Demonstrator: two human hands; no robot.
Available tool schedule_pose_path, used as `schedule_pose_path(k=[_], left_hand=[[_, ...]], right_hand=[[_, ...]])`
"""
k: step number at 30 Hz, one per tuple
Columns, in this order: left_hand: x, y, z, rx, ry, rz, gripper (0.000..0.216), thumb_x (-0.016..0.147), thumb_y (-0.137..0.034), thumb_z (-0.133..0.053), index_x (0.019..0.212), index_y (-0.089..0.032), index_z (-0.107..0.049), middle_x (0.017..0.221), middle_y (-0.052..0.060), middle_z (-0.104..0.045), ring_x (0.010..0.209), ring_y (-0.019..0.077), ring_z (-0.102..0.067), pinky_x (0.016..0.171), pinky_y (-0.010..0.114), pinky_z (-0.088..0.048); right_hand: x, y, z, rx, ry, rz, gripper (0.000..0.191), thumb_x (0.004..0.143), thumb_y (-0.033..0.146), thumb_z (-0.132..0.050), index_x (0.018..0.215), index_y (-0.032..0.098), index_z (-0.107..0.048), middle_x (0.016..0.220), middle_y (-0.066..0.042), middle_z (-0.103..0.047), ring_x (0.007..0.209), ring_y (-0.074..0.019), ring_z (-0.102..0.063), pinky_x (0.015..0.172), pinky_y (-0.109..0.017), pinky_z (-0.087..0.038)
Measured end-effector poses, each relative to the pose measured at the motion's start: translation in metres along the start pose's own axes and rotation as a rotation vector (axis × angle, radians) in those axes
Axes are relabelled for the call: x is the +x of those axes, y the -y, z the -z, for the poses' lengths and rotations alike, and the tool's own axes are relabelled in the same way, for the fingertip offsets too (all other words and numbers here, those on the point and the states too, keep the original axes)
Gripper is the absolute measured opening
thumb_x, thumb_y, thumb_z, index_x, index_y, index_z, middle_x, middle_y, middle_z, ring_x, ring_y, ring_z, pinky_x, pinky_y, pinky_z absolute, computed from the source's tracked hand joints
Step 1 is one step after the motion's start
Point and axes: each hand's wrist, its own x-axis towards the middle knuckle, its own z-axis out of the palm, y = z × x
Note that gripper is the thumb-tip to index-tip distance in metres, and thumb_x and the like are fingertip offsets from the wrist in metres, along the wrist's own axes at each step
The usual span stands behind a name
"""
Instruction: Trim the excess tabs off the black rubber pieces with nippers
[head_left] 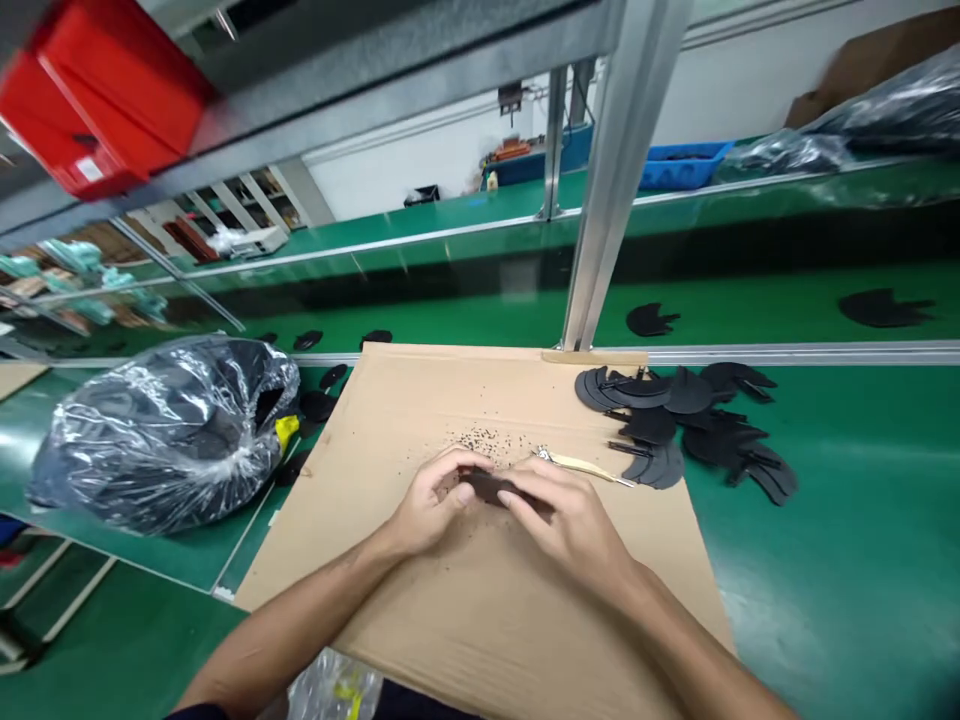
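Note:
Both my hands meet over the middle of a brown cardboard sheet. My left hand and my right hand are closed together on one small flat black part, which they largely hide. Just beyond my right fingers lies a thin metal tool with a pale handle. Tiny black crumbs are scattered on the cardboard ahead of my hands. A pile of several flat black fan-shaped parts lies to the right, partly on the cardboard and partly on the green bench.
A clear plastic bag full of black parts sits at left on the green bench. A metal post rises behind the cardboard. Loose black parts lie on the green conveyor beyond. A red bin hangs top left.

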Motion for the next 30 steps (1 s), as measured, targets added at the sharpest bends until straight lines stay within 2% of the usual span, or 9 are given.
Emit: schedule_pose_path(k=[3, 8, 11, 13, 15, 19, 22, 27, 30], left_hand=[[0.011, -0.007, 0.008, 0.141, 0.017, 0.014, 0.040, 0.095, -0.055, -0.057, 0.094, -0.018, -0.071, 0.086, 0.006, -0.068, 0.084, 0.0186, -0.062, 0.080, 0.032, -0.051], [0.032, -0.022, 0.022, 0.215, 0.445, 0.262, 0.030, 0.090, -0.045, -0.067, 0.095, -0.016, -0.071, 0.070, 0.001, -0.064, 0.062, 0.0127, -0.053, 0.061, 0.025, -0.045], [0.055, -0.022, 0.032, 0.307, 0.561, 0.242, 0.027, 0.091, -0.041, -0.063, 0.097, -0.016, -0.072, 0.075, 0.003, -0.069, 0.063, 0.0129, -0.057, 0.062, 0.024, -0.047], [0.082, -0.017, 0.040, 0.485, 0.467, 0.134, 0.023, 0.092, -0.035, -0.061, 0.097, -0.017, -0.073, 0.088, 0.006, -0.073, 0.073, 0.0154, -0.063, 0.070, 0.026, -0.051], [0.118, -0.009, 0.049, 0.733, 0.272, 0.046, 0.018, 0.090, -0.029, -0.061, 0.098, -0.018, -0.073, 0.100, 0.007, -0.074, 0.085, 0.0191, -0.067, 0.081, 0.029, -0.052], [0.190, 0.015, 0.058, 0.961, 0.033, 0.051, 0.021, 0.086, -0.020, -0.057, 0.099, -0.018, -0.074, 0.109, 0.011, -0.073, 0.100, 0.0268, -0.067, 0.095, 0.038, -0.051], [0.222, 0.033, 0.058, 0.967, -0.009, 0.095, 0.022, 0.083, -0.018, -0.056, 0.095, -0.018, -0.075, 0.111, 0.013, -0.073, 0.104, 0.0298, -0.067, 0.098, 0.042, -0.050], [0.251, 0.051, 0.056, 0.914, 0.013, 0.214, 0.005, 0.071, -0.024, -0.068, 0.072, -0.022, -0.073, 0.090, 0.012, -0.076, 0.104, 0.0338, -0.069, 0.098, 0.044, -0.052], [0.273, 0.055, 0.041, 0.813, 0.057, 0.234, 0.009, 0.068, -0.030, -0.074, 0.067, -0.022, -0.071, 0.089, 0.012, -0.077, 0.110, 0.0359, -0.068, 0.101, 0.044, -0.050]], right_hand=[[-0.004, -0.005, -0.003, -0.306, -0.087, 0.228, 0.025, 0.101, 0.017, -0.048, 0.108, 0.021, -0.072, 0.098, -0.008, -0.072, 0.080, -0.0175, -0.060, 0.070, -0.029, -0.046], [-0.008, -0.009, -0.013, -0.499, -0.119, 0.353, 0.024, 0.099, 0.009, -0.049, 0.099, 0.019, -0.071, 0.095, -0.007, -0.071, 0.082, -0.0184, -0.057, 0.073, -0.031, -0.046], [-0.009, -0.005, -0.017, -0.502, -0.159, 0.300, 0.028, 0.097, 0.008, -0.049, 0.114, 0.017, -0.069, 0.105, -0.010, -0.070, 0.092, -0.0209, -0.058, 0.079, -0.034, -0.048], [-0.008, -0.002, -0.017, -0.502, -0.195, 0.238, 0.032, 0.097, 0.010, -0.050, 0.125, 0.016, -0.064, 0.113, -0.014, -0.068, 0.098, -0.0235, -0.058, 0.082, -0.036, -0.049], [-0.008, -0.001, -0.016, -0.502, -0.199, 0.185, 0.031, 0.097, 0.012, -0.051, 0.125, 0.015, -0.063, 0.115, -0.015, -0.066, 0.098, -0.0250, -0.057, 0.082, -0.038, -0.049], [-0.010, -0.005, -0.015, -0.510, -0.131, 0.091, 0.022, 0.092, 0.011, -0.058, 0.112, 0.017, -0.065, 0.111, -0.014, -0.065, 0.098, -0.0251, -0.056, 0.082, -0.037, -0.050], [-0.012, -0.007, -0.015, -0.528, -0.073, 0.044, 0.019, 0.089, 0.011, -0.062, 0.108, 0.016, -0.065, 0.115, -0.014, -0.063, 0.101, -0.0257, -0.057, 0.084, -0.037, -0.050], [-0.013, -0.004, -0.015, -0.516, -0.019, -0.029, 0.011, 0.090, 0.012, -0.062, 0.099, 0.018, -0.064, 0.115, -0.013, -0.061, 0.101, -0.0244, -0.056, 0.085, -0.036, -0.049], [-0.014, -0.001, -0.015, -0.526, 0.010, -0.033, 0.009, 0.090, 0.011, -0.061, 0.097, 0.017, -0.064, 0.114, -0.012, -0.061, 0.100, -0.0235, -0.055, 0.086, -0.035, -0.048]])
